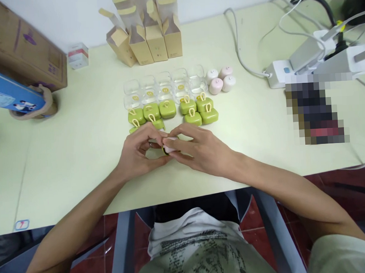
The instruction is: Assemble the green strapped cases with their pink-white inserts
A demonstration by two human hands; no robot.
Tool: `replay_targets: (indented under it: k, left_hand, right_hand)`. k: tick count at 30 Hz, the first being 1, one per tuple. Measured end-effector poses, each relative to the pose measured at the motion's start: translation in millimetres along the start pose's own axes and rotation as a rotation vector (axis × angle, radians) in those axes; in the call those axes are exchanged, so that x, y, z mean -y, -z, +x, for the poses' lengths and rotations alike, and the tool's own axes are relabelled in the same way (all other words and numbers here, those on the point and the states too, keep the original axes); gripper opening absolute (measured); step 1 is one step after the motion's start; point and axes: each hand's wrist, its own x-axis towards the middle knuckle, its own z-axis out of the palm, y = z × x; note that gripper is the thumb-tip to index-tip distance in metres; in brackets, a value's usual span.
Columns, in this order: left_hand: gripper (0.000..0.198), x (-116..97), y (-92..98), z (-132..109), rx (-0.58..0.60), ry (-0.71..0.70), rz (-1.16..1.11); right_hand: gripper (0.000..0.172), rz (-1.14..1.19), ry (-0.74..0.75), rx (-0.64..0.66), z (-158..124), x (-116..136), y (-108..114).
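Note:
Between my two hands, just above the table near its front edge, is a small pale piece (170, 144) with a dark and yellow rim on its left side. My left hand (140, 151) curls round that side with finger and thumb. The fingers of my right hand (198, 148) pinch the piece from the right and hide much of it. Right beyond my hands sit several green cases (168, 108) with cream loops. Behind them stand clear plastic containers (164, 82) in rows. Several pink and white round pieces (216, 86) are grouped to their right.
Open cardboard boxes (156, 44) stand against the wall. A big carton (27, 42), a blue box (11, 90) and a small white box (78, 55) are at the left. White power strips (280, 73) and cables lie right, near a blurred item (316, 113).

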Motion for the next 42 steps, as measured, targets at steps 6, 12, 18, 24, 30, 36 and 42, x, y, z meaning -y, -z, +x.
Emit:
replay_targets:
  k: [6,12,18,24,30,36,42]
  left_hand:
    - [0.037,1.1,0.4,1.6,-0.018,-0.003,0.014]
    - [0.053,6.2,-3.5,-3.8,-0.076,0.058,-0.112]
    - [0.066,0.2,-7.0,0.0,-0.153,-0.026,-0.115]
    - [0.051,-5.7,-7.5,-2.7,-0.192,-0.092,0.098]
    - [0.047,-5.5,-5.5,-6.6,-0.218,-0.171,0.171]
    - [0.009,-10.0,-3.3,-5.2,-0.214,-0.138,0.12]
    - [0.059,-5.4,-14.4,-6.9,-0.209,-0.041,0.02]
  right_hand:
    - [0.013,0.078,0.013,0.005,0.7,-3.1,5.1]
    - [0.017,0.118,0.009,0.046,-2.5,-9.4,2.8]
    - [0.028,0.231,-0.129,-0.043,0.5,-5.2,8.4]
    - [0.032,0.485,-0.37,-0.063,7.1,-5.2,22.2]
    - [0.023,0.507,-0.401,-0.078,6.6,-7.8,21.2]
    - [0.052,0.556,-0.409,-0.034,3.7,-6.6,12.6]
    - [0.046,0.361,-0.349,-0.009,4.3,-7.6,8.3]
